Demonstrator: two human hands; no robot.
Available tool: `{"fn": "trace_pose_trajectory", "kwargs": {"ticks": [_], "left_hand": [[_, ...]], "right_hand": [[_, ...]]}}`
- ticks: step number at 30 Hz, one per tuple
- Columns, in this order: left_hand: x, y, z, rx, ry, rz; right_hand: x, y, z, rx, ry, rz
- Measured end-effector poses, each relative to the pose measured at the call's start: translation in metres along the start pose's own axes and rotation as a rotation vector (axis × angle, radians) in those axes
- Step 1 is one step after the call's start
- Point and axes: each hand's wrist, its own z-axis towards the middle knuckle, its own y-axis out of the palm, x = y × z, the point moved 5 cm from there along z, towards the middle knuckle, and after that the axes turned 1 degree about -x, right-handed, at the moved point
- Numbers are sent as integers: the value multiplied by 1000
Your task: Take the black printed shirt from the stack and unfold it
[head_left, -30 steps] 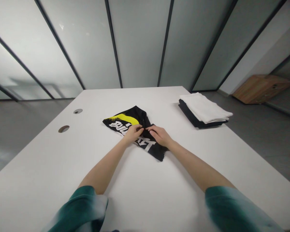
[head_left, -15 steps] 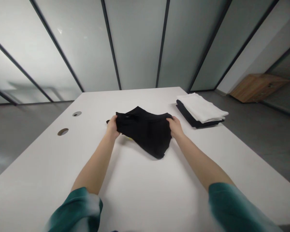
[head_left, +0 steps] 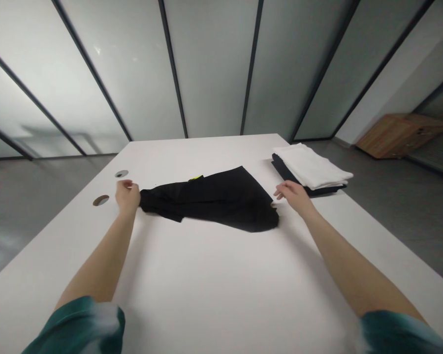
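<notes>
A black garment [head_left: 214, 199] lies spread out sideways on the white table [head_left: 214, 275], with a small bit of yellow print [head_left: 196, 178] showing at its far edge. My left hand [head_left: 127, 194] is closed at the garment's left end and seems to pinch the cloth there. My right hand [head_left: 293, 194] hovers just past the garment's right edge, fingers apart and holding nothing. Both forearms are bare, with green sleeves near the bottom corners.
A folded stack [head_left: 310, 167], white cloth on top of black, sits at the table's far right. Two round holes [head_left: 101, 200] are in the table's left side. Frosted glass panels stand behind; a wooden cabinet [head_left: 398, 132] is on the floor at right.
The folded garment, printed side up a second ago, was lifted by both hands, pulled apart sideways and now lies spread out. My right hand has let go.
</notes>
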Motion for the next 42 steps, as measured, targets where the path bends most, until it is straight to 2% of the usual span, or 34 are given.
{"fn": "trace_pose_trajectory", "kwargs": {"ticks": [2, 3, 4, 5, 7, 10, 14, 17, 19, 21, 24, 25, 27, 30, 34, 36, 37, 39, 42], "left_hand": [[16, 28, -32, -250, 114, 240], [23, 44, -51, -394, 203, 323], [31, 58, -70, -485, 304, 373], [36, 68, -87, -528, 382, 407], [40, 84, -112, -574, 451, 482], [36, 98, -120, -646, 423, 698], [26, 110, -94, -774, 359, 995], [24, 119, -68, -833, 363, 1037], [25, 123, -55, -833, 351, 1027], [31, 121, -48, -746, 336, 1020], [48, 113, -52, -533, 391, 968], [53, 111, -57, -506, 415, 937], [59, 111, -68, -545, 421, 874], [60, 114, -70, -674, 316, 749], [55, 112, -35, -820, 0, 545], [56, 109, -7, -819, -144, 487], [61, 106, 8, -785, -168, 442], [77, 103, 36, -692, -87, 264], [107, 94, 55, -586, 223, 45]], "right_hand": [[-15, 6, 10, 98, -159, -157], [-21, 16, 14, 71, -238, -251], [-25, 31, 17, 3, -317, -341], [-27, 47, 18, -87, -389, -427], [-26, 78, 16, -247, -465, -598], [-22, 107, 5, -326, -387, -870], [-37, 120, -26, -293, -255, -1142], [-61, 126, -57, -339, -277, -1224], [-77, 130, -76, -439, -340, -1205], [-87, 131, -87, -537, -392, -1128], [-91, 128, -80, -544, -468, -971], [-88, 127, -73, -516, -501, -924], [-77, 129, -58, -461, -562, -853], [-53, 137, -38, -411, -562, -827], [-32, 145, -31, -401, -552, -779], [-29, 144, -31, -389, -575, -735], [-29, 143, -31, -377, -582, -715], [-30, 140, -29, -345, -584, -679], [-30, 135, -26, -302, -584, -648]]}}
